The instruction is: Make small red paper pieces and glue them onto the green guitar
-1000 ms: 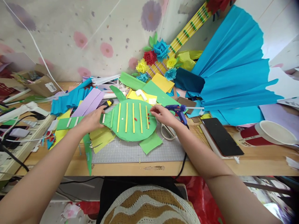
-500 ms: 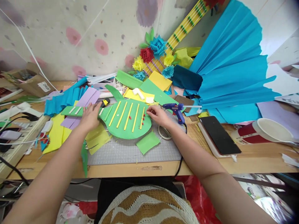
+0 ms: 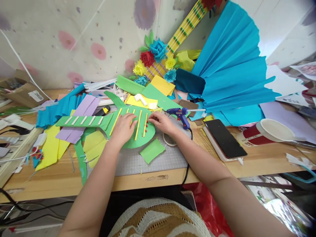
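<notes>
A green paper guitar lies flat on the grey cutting mat, its neck to the left. Yellow strips cross its body and white strips cross its neck. My left hand is over the body, fingers bent and thumb apart, hiding some of the strips. Small red pieces sit along the rightmost strip. Beside them my right hand has its fingertips pinched together at the body's right edge; what they hold, if anything, is too small to make out.
A blue glue gun lies right of my right hand, its cord running over the table edge. A tape roll and a green paper piece are near. Farther right are a phone and a paper cup.
My left hand has moved right from the guitar's neck onto its body, uncovering the white strips. My right hand stays by the body's right edge. The whole view has shifted slightly.
</notes>
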### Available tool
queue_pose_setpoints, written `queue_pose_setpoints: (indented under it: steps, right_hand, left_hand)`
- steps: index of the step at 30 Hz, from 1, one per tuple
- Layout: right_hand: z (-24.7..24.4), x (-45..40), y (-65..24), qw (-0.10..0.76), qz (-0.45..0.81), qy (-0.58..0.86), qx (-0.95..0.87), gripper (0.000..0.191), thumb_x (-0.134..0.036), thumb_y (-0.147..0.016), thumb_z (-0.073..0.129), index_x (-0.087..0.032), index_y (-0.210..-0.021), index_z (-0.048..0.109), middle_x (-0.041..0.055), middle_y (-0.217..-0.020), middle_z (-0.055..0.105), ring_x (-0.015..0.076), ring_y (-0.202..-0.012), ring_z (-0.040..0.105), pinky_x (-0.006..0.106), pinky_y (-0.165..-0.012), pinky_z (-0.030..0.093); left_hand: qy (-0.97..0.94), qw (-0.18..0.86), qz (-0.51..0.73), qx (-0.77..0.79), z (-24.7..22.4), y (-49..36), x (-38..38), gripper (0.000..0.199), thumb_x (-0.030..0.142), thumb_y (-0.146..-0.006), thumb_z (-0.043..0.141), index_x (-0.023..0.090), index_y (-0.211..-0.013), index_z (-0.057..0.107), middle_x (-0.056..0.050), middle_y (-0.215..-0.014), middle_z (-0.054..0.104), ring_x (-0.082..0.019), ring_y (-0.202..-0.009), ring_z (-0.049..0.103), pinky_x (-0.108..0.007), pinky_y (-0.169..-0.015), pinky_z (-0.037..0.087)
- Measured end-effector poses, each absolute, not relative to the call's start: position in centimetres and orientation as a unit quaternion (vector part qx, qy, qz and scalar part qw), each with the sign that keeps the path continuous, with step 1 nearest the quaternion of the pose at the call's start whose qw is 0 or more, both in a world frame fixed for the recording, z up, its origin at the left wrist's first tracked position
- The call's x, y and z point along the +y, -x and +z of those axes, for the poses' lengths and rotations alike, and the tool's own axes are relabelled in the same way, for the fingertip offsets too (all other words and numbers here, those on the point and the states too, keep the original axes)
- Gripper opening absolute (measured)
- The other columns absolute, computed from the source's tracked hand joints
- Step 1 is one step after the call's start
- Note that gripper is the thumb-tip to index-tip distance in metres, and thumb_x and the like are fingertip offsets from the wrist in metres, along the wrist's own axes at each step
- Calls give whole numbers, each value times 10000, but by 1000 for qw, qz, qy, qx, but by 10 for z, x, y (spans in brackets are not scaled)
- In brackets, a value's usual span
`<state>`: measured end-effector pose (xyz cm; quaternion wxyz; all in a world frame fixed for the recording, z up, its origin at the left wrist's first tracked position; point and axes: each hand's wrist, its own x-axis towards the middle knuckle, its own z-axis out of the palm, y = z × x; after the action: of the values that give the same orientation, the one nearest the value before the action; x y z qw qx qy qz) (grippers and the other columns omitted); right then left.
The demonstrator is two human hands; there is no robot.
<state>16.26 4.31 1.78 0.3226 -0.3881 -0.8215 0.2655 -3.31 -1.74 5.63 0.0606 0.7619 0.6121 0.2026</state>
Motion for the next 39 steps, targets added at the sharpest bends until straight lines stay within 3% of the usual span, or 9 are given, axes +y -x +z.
queue_pose_setpoints:
  steps: [10,25,39]
  right_hand:
    - [4,44,-162,383,243,347,-821,111,-248,-848,499,-205,-857,601,26,-840,595,140,-755,521,260,-707,399]
    - [7,41,-161,369,215,350,-834,88,-250,-819,561,-195,-846,625,17,-812,578,119,-694,494,239,-666,387]
    - [1,43,-159,397,212,344,-824,95,-204,-807,569,-202,-774,658,15,-783,641,135,-740,571,245,-683,413]
  left_hand:
    - [-770,3,223,598,29,28,-17,345,260,-878,355,199,-1089,621,-38,-1184,617,-213,-1191,483,-402,-1037,307]
    - [-762,-14,236,603,24,26,-19,351,242,-854,389,188,-1104,629,-43,-1173,627,-217,-1193,489,-397,-1045,313]
    - [-765,-9,229,602,25,26,-18,354,229,-851,380,204,-1090,641,-37,-1159,634,-215,-1190,491,-401,-1038,328]
